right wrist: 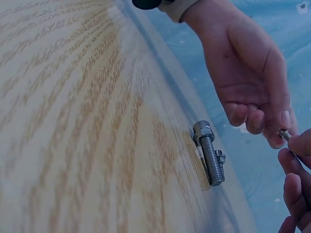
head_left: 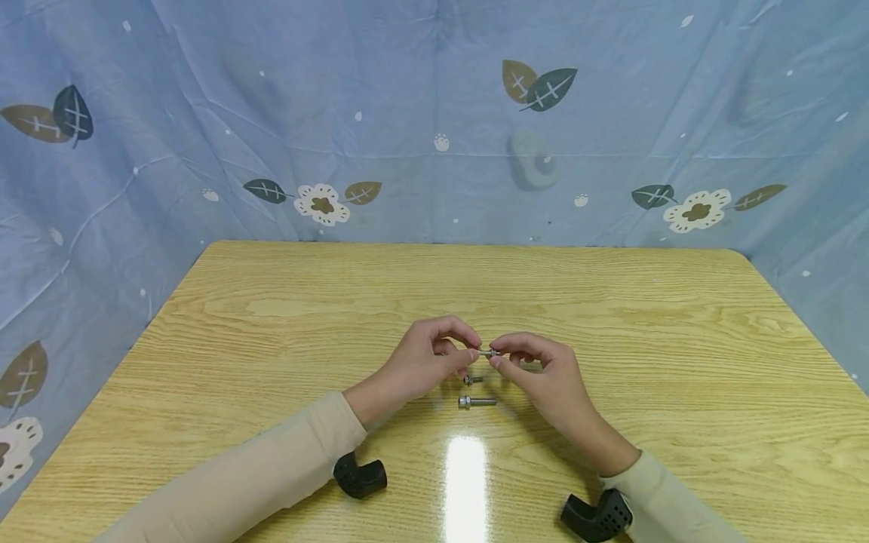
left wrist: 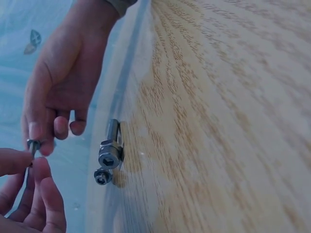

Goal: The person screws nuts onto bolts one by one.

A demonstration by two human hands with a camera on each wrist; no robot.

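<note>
Above the table, both hands meet at a small metal bolt (head_left: 485, 352). The left hand (head_left: 424, 354) pinches its left end between thumb and index finger. At the other end, where a nut-like ring (left wrist: 33, 142) shows, the right hand (head_left: 546, 369) pinches with thumb and fingertips. Fingers cover parts of the bolt. Just below the hands, a large socket-head bolt (head_left: 480, 402) with a nut by its head lies on the table. Beside it lies a smaller bolt (head_left: 473, 380), also with a nut near the head, close to the left fingers.
The wood-grain table (head_left: 271, 317) stretches out on all sides of the hands. A blue patterned cloth (head_left: 407, 98) hangs behind and beside it. Black curved devices (head_left: 360, 477) sit at both wrists. A bright glare (head_left: 465, 483) shows on the near tabletop.
</note>
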